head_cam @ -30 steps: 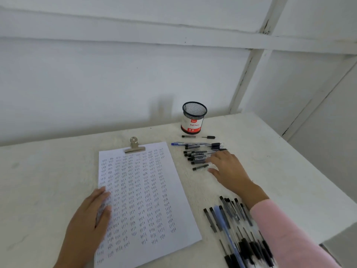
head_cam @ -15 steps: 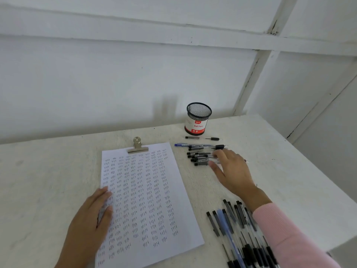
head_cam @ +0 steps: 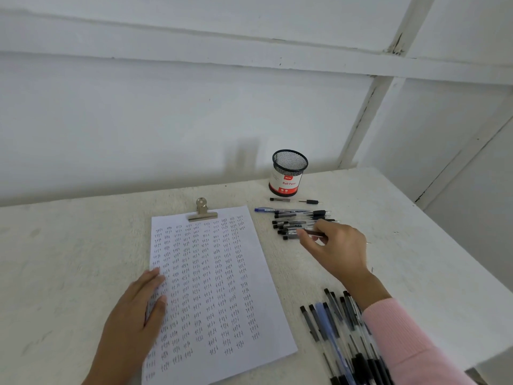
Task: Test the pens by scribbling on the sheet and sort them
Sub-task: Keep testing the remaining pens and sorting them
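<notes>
Head view, right hand (head_cam: 337, 247): we see thumb and forefinger pinched on a pen (head_cam: 315, 233) at the near edge of the far row. The other fingers are curled loosely behind.
Pen axis: it lies left to right across the counter (head_cam: 69, 245), parallel to the row, with its dark end under the fingers.
Row (head_cam: 291, 220): the pens lie side by side, long axes left to right and touching one another. A blue one sits at the far edge.
Key relation: the sheet (head_cam: 222, 273) lies left of the right hand and nearer to us. We judge that a test scribble would mean swinging the pen leftward and turning its tip down. We cannot tell whether this pen is being lifted from the row or laid into it.
Nearer hand: the right hand is nearer to both pen groups. The left is well apart from them.
Pile (head_cam: 333, 329): these pens lie beside the right sleeve with long axes running near to far, crossing the row's direction.
Left hand (head_cam: 133, 323): it lies flat with fingers straight, pressing the sheet's left edge and gripping nothing.
Writing on sheet: columns of the small handwritten word "test" fill most of the page.
Clip (head_cam: 202, 212): a metal clip bites the sheet's far edge.
Cup (head_cam: 288, 173): a mesh cup stands beyond the row. We read "Ball Pens" on its white and red label, and the small red logo above that is too small to read.
Lone pen (head_cam: 294, 200): it lies between cup and row, axis left to right.
</notes>
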